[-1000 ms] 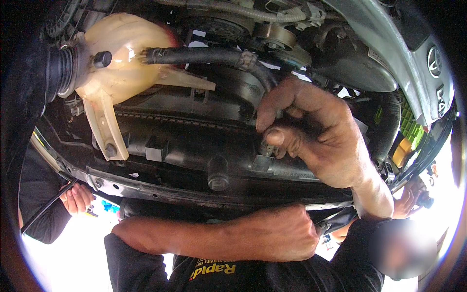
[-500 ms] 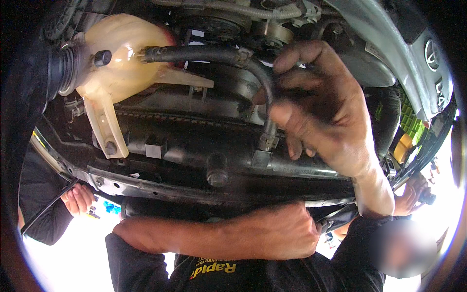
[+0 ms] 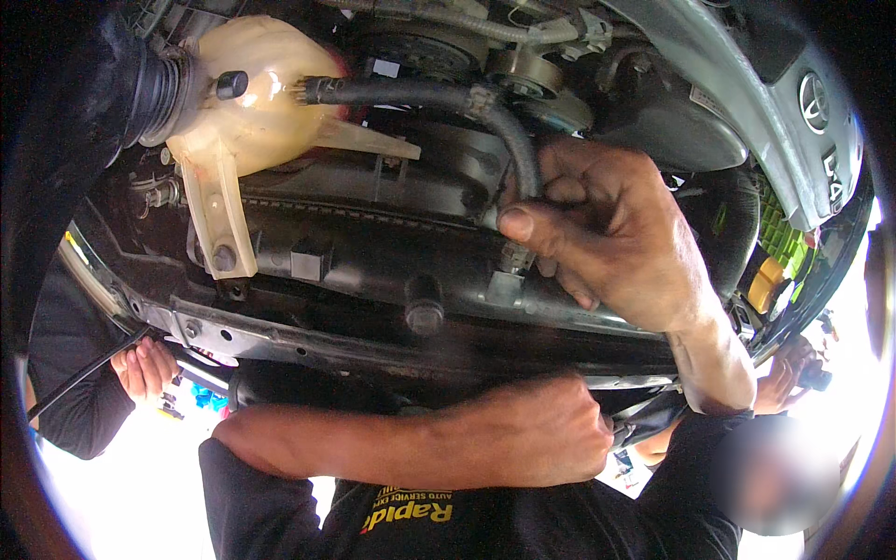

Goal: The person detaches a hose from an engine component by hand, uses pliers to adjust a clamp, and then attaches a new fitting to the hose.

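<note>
My right hand (image 3: pixel 621 233) is closed around a black rubber hose (image 3: pixel 521 140), thumb in front, near the hose's lower clamped end. The hose bends down from a yellowed plastic coolant tank (image 3: pixel 266 84) at upper left to a clamped joint (image 3: pixel 513 261) on the dark radiator (image 3: pixel 373 271). Across my body lies my left forearm, and my left hand (image 3: pixel 569 420) is curled into a fist by the front edge of the engine bay. Its fingers are turned away, so what they hold, if anything, is hidden.
A black radiator cap (image 3: pixel 425 315) sits near the metal front crossbar (image 3: pixel 252 341). At left, another person's hand (image 3: pixel 147 369) holds a thin black rod (image 3: pixel 89 373). Another hand (image 3: pixel 779 383) shows at right. Pulleys (image 3: pixel 525 73) lie behind the hose; a grey cover (image 3: pixel 747 84) stands upper right.
My right hand has closed from a loose, spread pose onto the hose and moved slightly down. My left fist has stayed nearly in place. The view has shifted a little.
</note>
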`<state>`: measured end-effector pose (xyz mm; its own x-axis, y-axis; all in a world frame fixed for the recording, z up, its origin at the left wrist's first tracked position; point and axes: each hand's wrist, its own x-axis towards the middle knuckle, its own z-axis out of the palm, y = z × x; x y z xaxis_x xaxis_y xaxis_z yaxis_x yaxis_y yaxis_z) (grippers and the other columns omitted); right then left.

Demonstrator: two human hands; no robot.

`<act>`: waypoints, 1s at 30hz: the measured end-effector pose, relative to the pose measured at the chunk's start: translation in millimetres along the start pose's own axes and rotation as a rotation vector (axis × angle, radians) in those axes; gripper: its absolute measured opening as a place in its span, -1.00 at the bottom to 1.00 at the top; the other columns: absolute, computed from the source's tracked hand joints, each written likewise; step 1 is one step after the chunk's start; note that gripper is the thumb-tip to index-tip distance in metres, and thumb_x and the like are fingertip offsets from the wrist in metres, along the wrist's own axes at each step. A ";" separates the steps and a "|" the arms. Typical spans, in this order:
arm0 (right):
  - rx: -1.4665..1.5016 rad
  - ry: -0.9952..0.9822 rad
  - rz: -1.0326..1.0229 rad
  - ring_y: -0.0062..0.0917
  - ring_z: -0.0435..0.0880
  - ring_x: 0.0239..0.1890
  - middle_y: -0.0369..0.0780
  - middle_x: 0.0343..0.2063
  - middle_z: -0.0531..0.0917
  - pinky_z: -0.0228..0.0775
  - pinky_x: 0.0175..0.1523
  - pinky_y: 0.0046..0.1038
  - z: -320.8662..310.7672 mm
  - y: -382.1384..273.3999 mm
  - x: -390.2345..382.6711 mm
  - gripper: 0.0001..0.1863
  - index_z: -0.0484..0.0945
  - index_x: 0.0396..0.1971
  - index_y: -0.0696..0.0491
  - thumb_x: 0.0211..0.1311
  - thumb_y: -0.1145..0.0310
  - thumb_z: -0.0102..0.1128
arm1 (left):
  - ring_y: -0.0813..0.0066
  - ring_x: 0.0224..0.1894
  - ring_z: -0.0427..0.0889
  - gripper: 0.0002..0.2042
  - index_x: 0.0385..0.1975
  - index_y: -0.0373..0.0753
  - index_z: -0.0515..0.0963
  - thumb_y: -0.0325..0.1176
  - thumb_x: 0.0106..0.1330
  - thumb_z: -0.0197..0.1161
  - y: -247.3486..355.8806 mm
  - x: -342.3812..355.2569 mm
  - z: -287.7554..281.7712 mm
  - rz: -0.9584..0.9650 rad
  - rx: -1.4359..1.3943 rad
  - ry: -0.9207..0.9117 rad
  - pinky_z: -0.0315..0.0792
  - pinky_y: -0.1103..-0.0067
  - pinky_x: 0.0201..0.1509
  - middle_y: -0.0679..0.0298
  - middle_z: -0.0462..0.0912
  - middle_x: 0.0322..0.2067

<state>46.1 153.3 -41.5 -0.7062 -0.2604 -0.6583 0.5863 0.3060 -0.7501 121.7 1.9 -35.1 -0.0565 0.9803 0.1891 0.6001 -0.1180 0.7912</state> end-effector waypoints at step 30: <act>-0.708 0.637 -0.454 0.11 0.70 -0.08 0.22 -0.26 0.69 0.52 0.10 -0.07 -38.1 16.3 30.9 -0.52 0.71 -0.21 0.24 0.41 0.04 0.20 | 0.40 -0.53 0.67 -0.85 -0.55 -0.16 0.55 -0.26 0.19 0.23 7.8 6.3 -1.1 0.150 0.451 0.008 0.53 0.47 -0.38 0.36 0.55 -0.68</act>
<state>18.7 185.1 -71.6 -0.9997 -0.0181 -0.0160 -0.0056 0.8185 -0.5745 125.2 6.9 -27.1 0.0523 0.9564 0.2874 0.8886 -0.1759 0.4237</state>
